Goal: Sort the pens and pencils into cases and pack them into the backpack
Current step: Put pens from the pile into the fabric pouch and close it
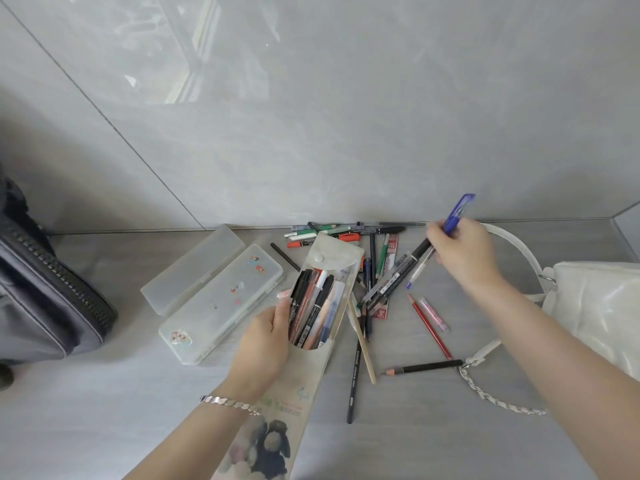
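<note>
Grey panelled wall rose behind the pale bench [104,427], where loose pens and pencils [377,265] lay heaped against its foot. The right hand [464,258] hovered past that heap, its fingers [437,233] closed around a blue pen [456,213] whose long axis slanted up and away from them. The open pouch [325,296], already holding pens, lay to the left of and nearer than those fingers, its mouth held by the left hand [263,344], whose fingers gripped its edge; the right hand was likely the one to drop the pen in.
</note>
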{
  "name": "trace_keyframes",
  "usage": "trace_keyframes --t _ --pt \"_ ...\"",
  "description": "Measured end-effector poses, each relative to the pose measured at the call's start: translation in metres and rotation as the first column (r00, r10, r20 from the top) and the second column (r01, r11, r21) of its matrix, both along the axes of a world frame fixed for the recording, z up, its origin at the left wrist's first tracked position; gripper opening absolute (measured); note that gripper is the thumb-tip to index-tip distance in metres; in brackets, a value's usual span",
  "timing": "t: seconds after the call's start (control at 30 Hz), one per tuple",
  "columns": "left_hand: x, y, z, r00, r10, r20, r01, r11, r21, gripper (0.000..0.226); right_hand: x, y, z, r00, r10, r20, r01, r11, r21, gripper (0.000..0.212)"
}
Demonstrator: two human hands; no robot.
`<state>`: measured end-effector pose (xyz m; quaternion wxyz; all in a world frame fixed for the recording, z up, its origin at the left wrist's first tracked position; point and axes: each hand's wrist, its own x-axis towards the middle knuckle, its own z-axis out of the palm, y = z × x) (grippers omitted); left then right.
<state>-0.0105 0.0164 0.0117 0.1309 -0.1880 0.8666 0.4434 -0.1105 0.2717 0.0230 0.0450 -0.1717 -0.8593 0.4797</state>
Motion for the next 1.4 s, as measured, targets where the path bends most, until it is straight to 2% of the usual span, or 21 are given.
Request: trace_keyframes --t 0.1,0.17,0.27,0.4,0.5,0.53,0.6,0.63,0.7,0.73,0.77,0.87,0.93,0.97,1.03,1.13,1.2,1.3,1.4 --pt "0.001 0.005 -0.001 0.999 -0.028 0.02 0.029 1.0 -0.003 0.045 0.014 -0.016 0.036 0.981 0.004 -0.194 -0.021 0.996 -0.083 0.025" --pt "0.002 0.01 0.0 0.999 -0.046 0.018 0.046 0.999 0.001 0.045 0.027 -0.031 0.046 0.973 0.029 -0.227 -0.057 0.991 -0.118 0.022" --pt "0.004 0.017 0.003 0.998 -0.056 -0.005 0.056 0.998 0.003 0.046 0.049 -0.056 0.041 0.981 0.108 -0.159 -0.128 0.984 -0.122 0.023" --pt "0.005 0.021 0.005 0.998 -0.045 -0.051 0.046 0.999 0.021 0.046 0.08 -0.084 0.027 0.953 0.302 -0.031 -0.302 0.936 -0.18 0.02" --pt "0.006 0.018 0.004 0.998 -0.038 -0.051 0.04 0.999 0.03 0.046 0.085 -0.087 0.02 0.967 0.255 0.019 -0.249 0.955 -0.16 0.03" --pt "0.007 0.017 0.003 0.998 -0.037 -0.047 0.038 0.999 0.026 0.046 0.083 -0.086 0.019 0.974 0.221 0.041 -0.211 0.963 -0.167 0.028" --pt "0.009 0.014 0.003 0.999 -0.026 -0.044 0.027 0.999 0.023 0.046 0.082 -0.085 0.018 0.977 0.201 0.073 -0.173 0.944 -0.281 0.011" --pt "0.009 0.014 0.004 0.999 -0.023 -0.043 0.024 0.999 0.022 0.046 0.083 -0.085 0.018 0.975 0.207 0.081 -0.167 0.922 -0.349 0.021" --pt "0.008 0.015 0.005 0.999 -0.022 -0.041 0.023 1.0 0.018 0.046 0.089 -0.085 0.015 0.951 0.297 0.081 -0.243 0.886 -0.395 0.062" --pt "0.008 0.015 0.005 0.999 -0.022 -0.046 0.023 1.0 0.015 0.046 0.092 -0.086 0.014 0.926 0.366 0.09 -0.314 0.882 -0.352 0.072" --pt "0.008 0.016 0.005 0.999 -0.021 -0.05 0.022 1.0 0.014 0.046 0.095 -0.086 0.014 0.896 0.431 0.103 -0.388 0.875 -0.289 0.074" --pt "0.009 0.016 0.005 0.998 -0.022 -0.059 0.024 0.999 0.033 0.046 0.096 -0.088 0.012 0.863 0.487 0.131 -0.499 0.863 0.08 0.052" --pt "0.009 0.015 0.004 0.999 -0.025 -0.042 0.026 0.999 0.025 0.046 0.092 -0.085 0.007 0.878 0.472 0.073 -0.476 0.852 0.217 0.048" --pt "0.008 0.013 0.004 0.999 -0.023 -0.034 0.024 1.0 0.018 0.046 0.087 -0.082 0.005 0.887 0.46 0.032 -0.457 0.868 0.193 0.045" --pt "0.006 0.008 0.003 1.0 -0.007 -0.029 0.007 1.0 0.006 0.047 0.07 -0.072 -0.003 0.941 0.338 -0.006 -0.338 0.94 0.04 0.037" --pt "0.004 0.001 0.004 0.998 0.032 -0.052 -0.032 0.999 -0.01 0.047 0.035 -0.049 -0.027 0.961 0.165 0.222 -0.16 0.986 -0.04 0.031" --pt "0.001 -0.002 0.004 0.996 0.047 -0.071 -0.05 0.998 -0.031 0.047 0.015 -0.037 -0.044 0.932 0.097 0.349 -0.124 0.991 0.055 0.03" --pt "-0.001 -0.006 0.003 0.996 0.043 -0.077 -0.046 0.998 -0.047 0.046 -0.007 -0.035 -0.062 0.863 0.066 0.501 -0.189 0.961 0.2 0.028" --pt "0.0 -0.007 0.003 0.996 0.046 -0.079 -0.05 0.997 -0.054 0.045 -0.018 -0.047 -0.072 0.833 0.027 0.552 -0.216 0.935 0.28 0.029"
